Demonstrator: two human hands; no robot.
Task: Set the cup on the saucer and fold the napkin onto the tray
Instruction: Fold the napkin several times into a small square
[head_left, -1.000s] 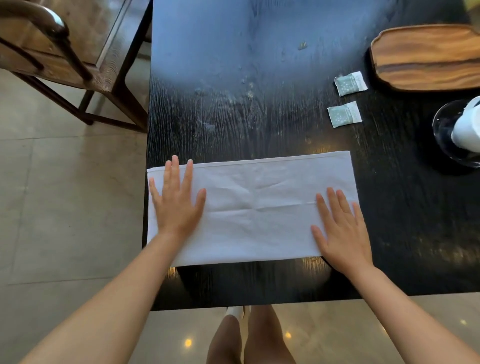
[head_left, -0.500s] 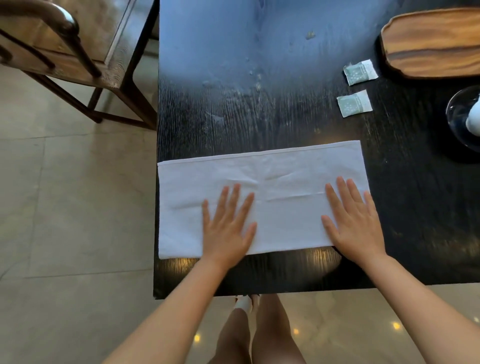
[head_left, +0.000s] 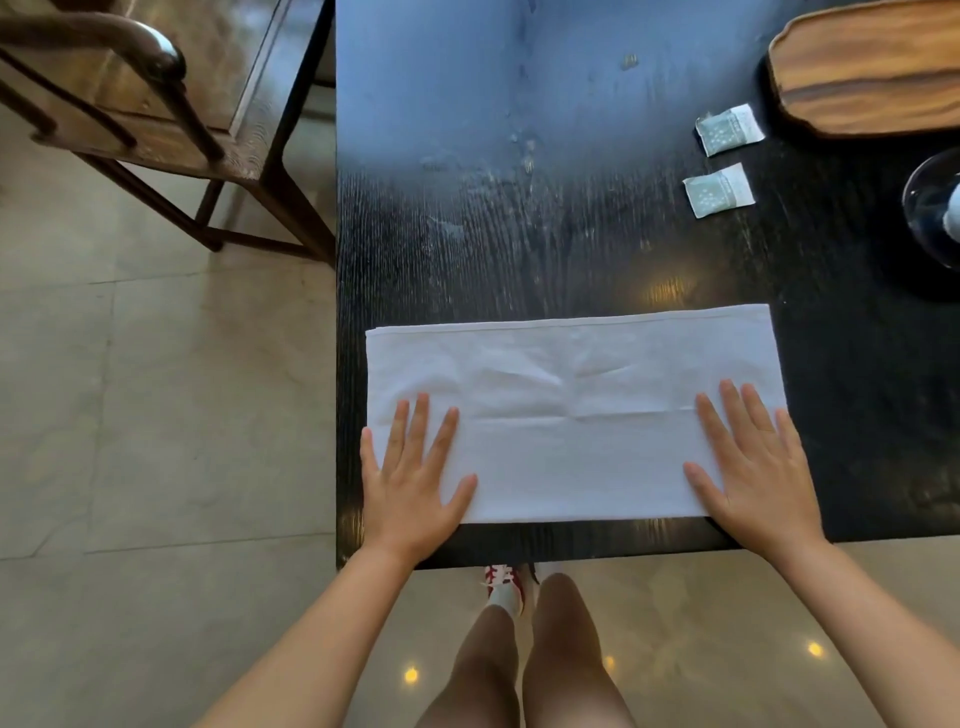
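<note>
A white napkin (head_left: 571, 410), folded into a long strip, lies flat near the front edge of the black table (head_left: 519, 182). My left hand (head_left: 410, 478) presses flat on its near left corner, fingers spread. My right hand (head_left: 753, 467) presses flat on its near right end, fingers spread. The wooden tray (head_left: 872, 73) sits at the far right. A dark glass saucer (head_left: 930, 208) shows at the right edge, and the white cup (head_left: 953, 213) on it is mostly cut off by the frame.
Two small green sachets (head_left: 730, 130) (head_left: 719, 189) lie on the table left of the tray. A wooden chair (head_left: 135, 104) stands at the table's left, on a tiled floor. My legs and a shoe (head_left: 506, 587) show below the front table edge.
My left hand slid from the napkin's middle back to its left end. The right hand stayed on the right end. The view shifted so the table sits further right and lower.
</note>
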